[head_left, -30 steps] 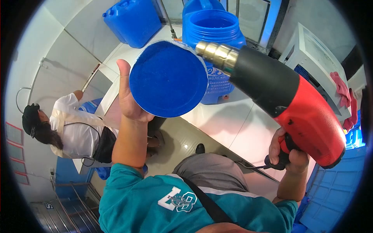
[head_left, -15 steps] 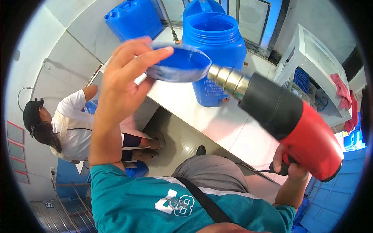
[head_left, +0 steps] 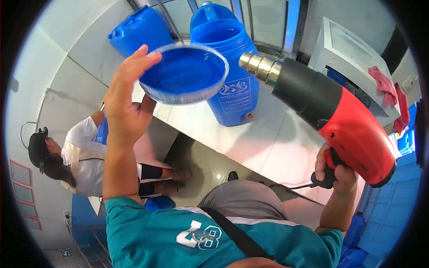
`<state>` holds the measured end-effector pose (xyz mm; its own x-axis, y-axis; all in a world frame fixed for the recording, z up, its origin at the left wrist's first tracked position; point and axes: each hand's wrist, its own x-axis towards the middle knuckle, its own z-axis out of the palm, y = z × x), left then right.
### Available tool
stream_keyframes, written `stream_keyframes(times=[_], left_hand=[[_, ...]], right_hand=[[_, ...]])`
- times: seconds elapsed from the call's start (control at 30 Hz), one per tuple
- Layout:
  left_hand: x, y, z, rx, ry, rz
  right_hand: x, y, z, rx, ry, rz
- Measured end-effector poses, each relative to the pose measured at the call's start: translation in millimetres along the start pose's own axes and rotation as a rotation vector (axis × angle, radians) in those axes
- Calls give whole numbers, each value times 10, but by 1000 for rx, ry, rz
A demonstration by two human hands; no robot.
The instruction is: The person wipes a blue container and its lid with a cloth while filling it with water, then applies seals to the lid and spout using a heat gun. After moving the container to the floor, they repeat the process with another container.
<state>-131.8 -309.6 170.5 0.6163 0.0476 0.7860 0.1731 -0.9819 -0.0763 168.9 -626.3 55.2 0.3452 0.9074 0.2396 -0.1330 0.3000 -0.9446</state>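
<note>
My left hand [head_left: 127,96] holds a round blue cap [head_left: 185,73] by its left edge, fingers on the rim and thumb beneath. The cap's hollow inside faces me, and whitish film covers its outer rim. In my right hand [head_left: 335,172] is a red and black heat gun [head_left: 353,129], gripped by the handle. Its stepped metal nozzle points left toward the cap, with a small gap between them. Behind the cap stands an open blue container [head_left: 237,96] with a threaded mouth and a white printed label.
The white counter [head_left: 192,127] carries another blue jug [head_left: 140,31] at the back left. A white cabinet [head_left: 353,58] with pink cloths [head_left: 383,87] stands at the right. A person [head_left: 82,156] in a black cap is at the left. A cord hangs below the heat gun.
The cap has moved left and turned so more of its inside faces me. The heat gun has shifted slightly up, and the gap between nozzle and cap is wider.
</note>
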Motion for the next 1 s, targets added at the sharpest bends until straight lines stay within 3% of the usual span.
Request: stream_keyframes(times=[0.03,0.1,0.2,0.23,0.27,0.33,0.37,0.43,0.5,0.57,0.63,0.7,0.73,0.8,0.9,1.0], left_hand=[[49,6,7,-8,9,11],[182,29,21,-451,-41,-384],[703,-357,340,-430,-206,-449],[857,-534,514,-212,-285,-372],[917,-746,783,-294,-280,-471],[1060,-831,1017,-229,-457,-261],[1108,-839,1067,-230,-447,-252],[1252,-831,1149,-334,-720,-164],[1282,-742,1150,-211,-744,-29],[1288,-595,1114,-423,-819,-201],[1273,-579,1146,-386,-836,-187],[1244,-535,1195,-209,-793,-236],[1239,-499,1206,-178,-782,-279],[1235,-433,1229,-134,-781,-362],[1260,-186,1224,-29,-762,-505],[1406,-111,1233,79,-758,-641]], right_hand=[[-27,-29,-3,-15,31,-13],[97,-159,-29,28,62,-168],[477,-431,-154,187,162,-241],[650,-529,-226,194,205,-240],[780,-611,-349,144,227,-240],[1045,-742,-602,28,283,-221],[1151,-810,-697,-40,322,-199],[1337,-926,-906,-92,395,-163],[1489,-981,-1203,-466,579,57],[1594,-1015,-1278,-607,596,52],[1679,-1079,-1330,-748,619,56],[1786,-1168,-1367,-1174,499,79],[1878,-1185,-1497,-1171,502,92],[2076,-1141,-1772,-1620,440,-1],[2268,-1175,-1793,-1838,383,145],[2324,-1189,-1777,-1903,425,77]])
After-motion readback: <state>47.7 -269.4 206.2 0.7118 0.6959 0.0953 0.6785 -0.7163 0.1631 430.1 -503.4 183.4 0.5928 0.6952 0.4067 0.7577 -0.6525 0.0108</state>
